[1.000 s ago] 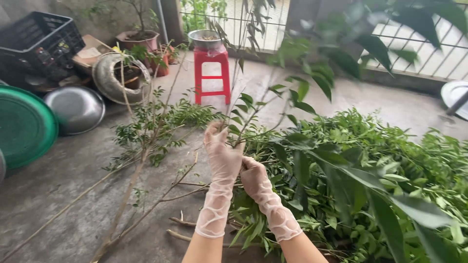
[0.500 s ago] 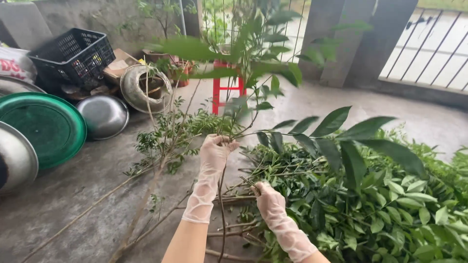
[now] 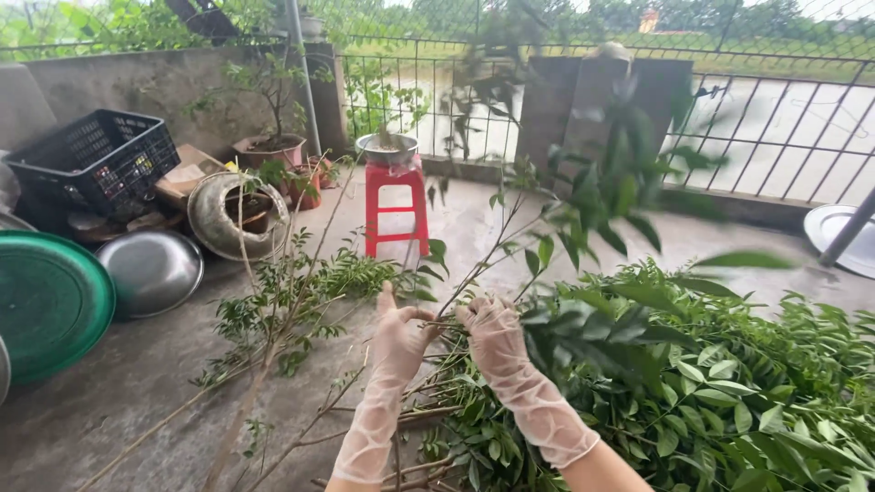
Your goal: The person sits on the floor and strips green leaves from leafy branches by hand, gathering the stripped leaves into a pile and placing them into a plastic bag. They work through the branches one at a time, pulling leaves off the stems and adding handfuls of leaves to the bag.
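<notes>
Both my hands wear thin translucent gloves. My left hand (image 3: 401, 339) and my right hand (image 3: 492, 335) are side by side, each closed on the thin stem of a leafy green branch (image 3: 583, 214) that rises up and to the right, its leaves blurred. Below and to the right lies a large pile of leafy cuttings (image 3: 720, 392). To the left of my hands, stripped and sparse branches (image 3: 273, 328) lie on the concrete floor.
A red plastic stool (image 3: 396, 211) with a metal bowl on it stands behind. At left are a green round tray (image 3: 46, 305), a steel basin (image 3: 150, 271), a tilted metal pot (image 3: 235, 219), a black crate (image 3: 96, 164) and potted plants. A metal fence (image 3: 775, 137) runs behind.
The view tilted up. My right hand rose level with my left hand, and the held branch swung up and to the right.
</notes>
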